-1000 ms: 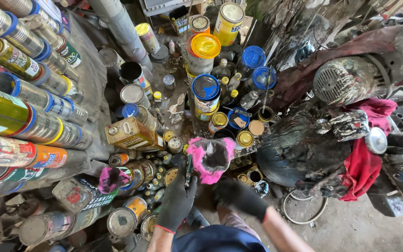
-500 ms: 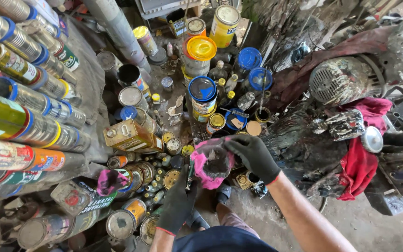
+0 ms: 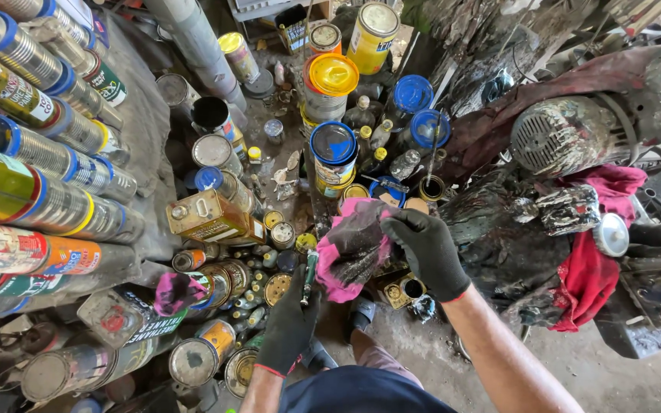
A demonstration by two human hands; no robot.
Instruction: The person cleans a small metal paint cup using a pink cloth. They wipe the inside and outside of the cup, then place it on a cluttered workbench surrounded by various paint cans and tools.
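Both my hands wear black gloves. My left hand (image 3: 291, 321) grips a slim green-handled tool (image 3: 308, 276) that points up toward the cans. My right hand (image 3: 427, 250) clasps the right edge of a dirty pink rag (image 3: 350, 248), stained black in the middle, held up just right of the tool's tip. The rag hangs over small tins on the floor. What kind of tip the tool has is hidden against the clutter.
Many paint cans and tins crowd the floor and lie stacked at left (image 3: 32, 191). A blue-lidded can (image 3: 333, 149) and a yellow-lidded can (image 3: 330, 80) stand behind the rag. A greasy motor (image 3: 568, 138) with a red cloth (image 3: 598, 260) sits at right. Another pink rag (image 3: 176, 291) lies at lower left.
My right hand rose from low near my body to the pink rag and took hold of it. The rag now sits further right. My left hand stayed on the tool.
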